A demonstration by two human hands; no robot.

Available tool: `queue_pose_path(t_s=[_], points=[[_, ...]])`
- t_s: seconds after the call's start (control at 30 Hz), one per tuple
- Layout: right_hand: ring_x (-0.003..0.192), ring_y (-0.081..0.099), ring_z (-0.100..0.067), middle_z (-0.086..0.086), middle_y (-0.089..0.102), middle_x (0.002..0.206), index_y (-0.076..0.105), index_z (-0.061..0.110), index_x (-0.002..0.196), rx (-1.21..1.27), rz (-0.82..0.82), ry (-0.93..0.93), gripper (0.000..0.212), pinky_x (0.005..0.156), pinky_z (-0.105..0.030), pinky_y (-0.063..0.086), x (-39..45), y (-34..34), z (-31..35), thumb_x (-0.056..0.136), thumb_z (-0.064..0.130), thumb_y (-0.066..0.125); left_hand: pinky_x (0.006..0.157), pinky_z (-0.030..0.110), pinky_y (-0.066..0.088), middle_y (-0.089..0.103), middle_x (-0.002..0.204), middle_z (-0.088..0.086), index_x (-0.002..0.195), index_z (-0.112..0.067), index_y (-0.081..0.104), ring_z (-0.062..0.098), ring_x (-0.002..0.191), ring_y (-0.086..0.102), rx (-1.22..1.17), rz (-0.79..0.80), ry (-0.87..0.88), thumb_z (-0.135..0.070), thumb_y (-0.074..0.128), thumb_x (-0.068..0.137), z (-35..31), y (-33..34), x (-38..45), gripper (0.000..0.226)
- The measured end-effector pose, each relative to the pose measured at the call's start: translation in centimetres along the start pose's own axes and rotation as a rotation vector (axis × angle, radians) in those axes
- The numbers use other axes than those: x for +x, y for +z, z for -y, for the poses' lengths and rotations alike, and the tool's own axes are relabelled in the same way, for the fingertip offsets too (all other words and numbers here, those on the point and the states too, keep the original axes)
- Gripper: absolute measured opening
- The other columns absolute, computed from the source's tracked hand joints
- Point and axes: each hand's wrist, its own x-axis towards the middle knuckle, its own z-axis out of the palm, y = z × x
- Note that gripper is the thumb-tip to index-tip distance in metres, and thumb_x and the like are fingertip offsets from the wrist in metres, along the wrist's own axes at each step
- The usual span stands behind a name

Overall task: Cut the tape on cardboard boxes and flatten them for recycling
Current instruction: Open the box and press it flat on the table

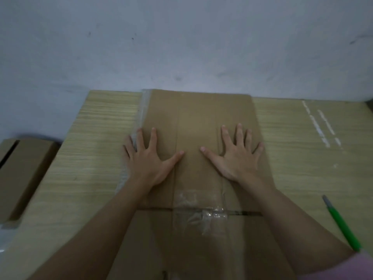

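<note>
One flattened cardboard box, brown, matte, rectangular, centre of frame on pale wood-grain worktop; long axis runs bottom to top of frame, toward the grey wall. Crumpled clear tape across the flap seam at lower centre, another clear strip along the box's left edge. Two hands: left hand and right hand both flat, fingers spread, palms pressing the cardboard. One green-handled cutter lower right, lying diagonally. One second cardboard box at left edge, unflattened.
</note>
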Motion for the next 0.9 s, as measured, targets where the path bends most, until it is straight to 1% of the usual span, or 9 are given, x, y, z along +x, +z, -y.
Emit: queue_pose_path(t_s=[0.1,0.2,0.33,0.4,0.5,0.57,0.63,0.8,0.9], points=[[0.145,-0.015,-0.026,-0.006,-0.011,0.159,0.005,0.028,0.152,0.014,-0.133,-0.105,0.081,0.112,-0.057,-0.011,-3.7,1.0,0.5,0.086,0.072,0.022,0.110,0.041,-0.021,-0.008,0.158,0.009,0.151,-0.026,0.006,0.026,0.141,-0.025,0.033,-0.097,0.269,-0.084,0.016,0.067,1.4,0.0,-2.9,0.103],[0.146,-0.002,-0.025,-0.004,0.003,0.160,0.017,0.026,0.151,-0.003,-0.243,-0.247,0.074,0.111,-0.057,-0.006,-8.8,4.1,1.8,0.085,0.059,0.008,0.112,0.040,-0.009,0.012,0.157,0.006,0.148,-0.019,0.022,0.020,0.143,-0.005,0.088,-0.139,0.513,-0.068,0.019,0.083,2.0,2.0,-7.0,0.082],[0.146,0.007,-0.022,0.000,0.010,0.159,0.018,0.028,0.150,0.004,-0.234,-0.171,0.068,0.112,-0.056,-0.001,-9.9,6.3,2.2,0.087,0.050,0.006,0.111,0.041,0.000,0.022,0.154,0.002,0.147,-0.015,0.027,0.018,0.142,0.014,0.134,-0.150,0.478,-0.055,0.017,0.092,1.8,3.7,-8.5,0.069],[0.146,0.012,-0.023,-0.001,0.013,0.158,0.021,0.028,0.150,-0.023,-0.259,-0.146,0.067,0.111,-0.058,0.005,-9.7,6.0,2.4,0.088,0.048,0.007,0.113,0.040,-0.007,0.004,0.156,-0.003,0.150,-0.020,0.013,0.012,0.143,-0.001,0.150,-0.143,0.459,-0.058,0.004,0.088,1.5,3.6,-8.2,0.074],[0.146,-0.008,-0.017,0.003,-0.008,0.159,0.002,0.031,0.151,-0.006,-0.125,-0.167,0.060,0.113,-0.053,-0.007,-9.2,5.2,2.1,0.095,0.050,0.010,0.113,0.037,-0.013,-0.022,0.150,-0.011,0.150,-0.025,-0.008,0.001,0.134,-0.024,0.172,-0.025,0.468,-0.063,-0.013,0.072,1.4,2.9,-7.6,0.086],[0.145,-0.012,-0.013,0.003,-0.012,0.159,0.003,0.029,0.151,0.103,-0.025,-0.172,0.061,0.114,-0.046,-0.011,-9.4,3.6,1.4,0.098,0.047,0.027,0.113,0.034,-0.012,-0.016,0.154,-0.011,0.150,-0.026,-0.004,-0.004,0.131,-0.022,0.104,0.057,0.479,-0.067,-0.008,0.072,1.7,1.8,-7.6,0.089],[0.145,-0.010,-0.011,0.001,-0.009,0.159,0.006,0.023,0.152,0.179,-0.063,-0.179,0.063,0.115,-0.038,-0.010,-10.8,2.8,-0.1,0.098,0.046,0.031,0.113,0.031,-0.011,-0.008,0.156,-0.011,0.151,-0.024,0.003,-0.006,0.132,-0.018,0.054,0.051,0.485,-0.067,-0.004,0.073,2.9,0.9,-8.4,0.089],[0.145,-0.011,-0.009,0.002,-0.007,0.159,0.004,0.016,0.152,0.063,-0.165,-0.098,0.084,0.114,-0.036,-0.014,-16.4,5.2,-3.2,0.081,0.061,-0.001,0.112,0.030,-0.014,-0.008,0.153,-0.011,0.146,-0.025,-0.004,0.005,0.139,-0.016,0.106,-0.069,0.451,-0.063,-0.002,0.079,7.0,1.9,-13.1,0.077],[0.145,-0.013,-0.013,-0.001,-0.012,0.158,-0.002,0.013,0.151,-0.047,-0.170,-0.068,0.085,0.114,-0.038,-0.013,-17.2,6.3,-3.2,0.078,0.055,-0.013,0.112,0.030,-0.014,-0.011,0.151,-0.012,0.143,-0.026,-0.008,0.005,0.140,-0.014,0.124,-0.086,0.450,-0.060,-0.002,0.082,7.5,2.5,-13.6,0.071]])
